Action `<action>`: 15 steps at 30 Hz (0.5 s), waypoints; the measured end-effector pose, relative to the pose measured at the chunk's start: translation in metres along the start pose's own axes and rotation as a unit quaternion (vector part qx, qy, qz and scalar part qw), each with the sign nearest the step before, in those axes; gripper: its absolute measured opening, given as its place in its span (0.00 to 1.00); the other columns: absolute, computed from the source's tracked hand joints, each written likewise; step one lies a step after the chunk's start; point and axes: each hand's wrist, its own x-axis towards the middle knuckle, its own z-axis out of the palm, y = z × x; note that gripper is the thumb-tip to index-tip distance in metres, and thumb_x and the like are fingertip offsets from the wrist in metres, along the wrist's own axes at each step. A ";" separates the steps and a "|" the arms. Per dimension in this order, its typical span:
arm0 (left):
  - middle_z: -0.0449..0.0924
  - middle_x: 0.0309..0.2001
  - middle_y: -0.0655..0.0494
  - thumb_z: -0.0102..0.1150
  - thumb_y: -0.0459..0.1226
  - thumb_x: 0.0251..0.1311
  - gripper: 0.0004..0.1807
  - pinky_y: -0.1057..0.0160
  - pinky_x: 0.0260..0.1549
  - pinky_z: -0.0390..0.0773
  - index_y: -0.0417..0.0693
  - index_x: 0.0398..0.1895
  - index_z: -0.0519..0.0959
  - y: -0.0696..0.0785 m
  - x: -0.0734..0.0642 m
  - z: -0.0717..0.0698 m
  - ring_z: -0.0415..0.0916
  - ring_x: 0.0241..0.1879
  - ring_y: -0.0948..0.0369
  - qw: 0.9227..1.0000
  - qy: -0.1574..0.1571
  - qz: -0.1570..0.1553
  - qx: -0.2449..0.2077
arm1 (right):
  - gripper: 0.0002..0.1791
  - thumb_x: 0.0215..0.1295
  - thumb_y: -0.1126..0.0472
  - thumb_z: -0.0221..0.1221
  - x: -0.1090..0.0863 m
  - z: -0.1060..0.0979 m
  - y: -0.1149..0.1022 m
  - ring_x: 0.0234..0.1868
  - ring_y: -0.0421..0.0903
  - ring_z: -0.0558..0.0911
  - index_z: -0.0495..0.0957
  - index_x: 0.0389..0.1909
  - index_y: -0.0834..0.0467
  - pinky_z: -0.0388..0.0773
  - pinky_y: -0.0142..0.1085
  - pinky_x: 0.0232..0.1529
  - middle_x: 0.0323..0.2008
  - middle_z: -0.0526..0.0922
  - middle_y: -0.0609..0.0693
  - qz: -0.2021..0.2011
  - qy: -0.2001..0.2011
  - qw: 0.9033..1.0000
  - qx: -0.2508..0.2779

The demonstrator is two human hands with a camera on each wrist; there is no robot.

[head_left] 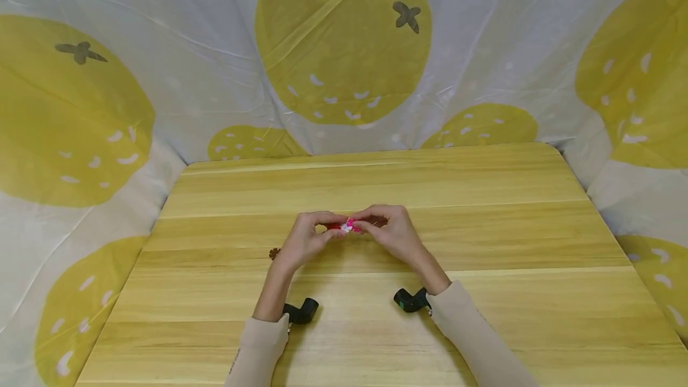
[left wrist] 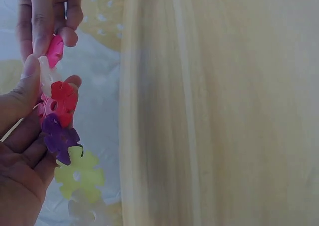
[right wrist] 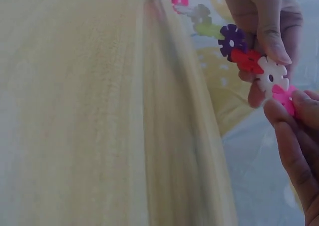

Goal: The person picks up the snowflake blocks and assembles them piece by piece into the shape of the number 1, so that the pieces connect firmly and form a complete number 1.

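A chain of slotted plastic snowflake discs is held between both hands above the table. My left hand point(head_left: 306, 240) pinches it by the white disc point(right wrist: 270, 78), with the red disc point(left wrist: 61, 104) beside its fingers. My right hand point(head_left: 391, 232) pinches the pink disc point(right wrist: 284, 100) at the chain's end, which meets the white one. Past the red disc run a purple disc point(left wrist: 61, 138), a yellow-green disc point(left wrist: 79, 173) and a pale translucent disc point(right wrist: 202, 14). Farther along are another pink disc point(right wrist: 180, 0) and a dark brown disc point(head_left: 275, 253) at the far end.
The wooden table point(head_left: 344, 351) spreads under both hands. Behind it hangs a white cloth point(head_left: 215, 76) printed with yellow fruit. Black devices point(head_left: 303, 311) are worn at both wrists, near the beige sleeves point(head_left: 478, 333).
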 end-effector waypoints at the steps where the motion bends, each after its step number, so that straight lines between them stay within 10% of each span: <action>1: 0.89 0.51 0.45 0.70 0.30 0.62 0.13 0.46 0.52 0.85 0.39 0.50 0.88 0.000 0.000 0.000 0.86 0.53 0.49 1.000 -0.001 -0.003 0.003 | 0.06 0.66 0.65 0.69 0.000 0.001 0.001 0.33 0.53 0.90 0.91 0.41 0.57 0.88 0.47 0.35 0.38 0.92 0.53 0.002 -0.002 1.000 0.006; 15: 0.86 0.58 0.50 0.66 0.38 0.69 0.19 0.57 0.48 0.83 0.45 0.61 0.84 -0.006 -0.003 -0.015 0.82 0.55 0.52 0.996 -0.046 -0.070 0.031 | 0.07 0.69 0.61 0.68 0.002 0.003 0.014 0.34 0.56 0.90 0.89 0.45 0.55 0.87 0.47 0.35 0.38 0.91 0.53 0.022 0.006 1.000 0.000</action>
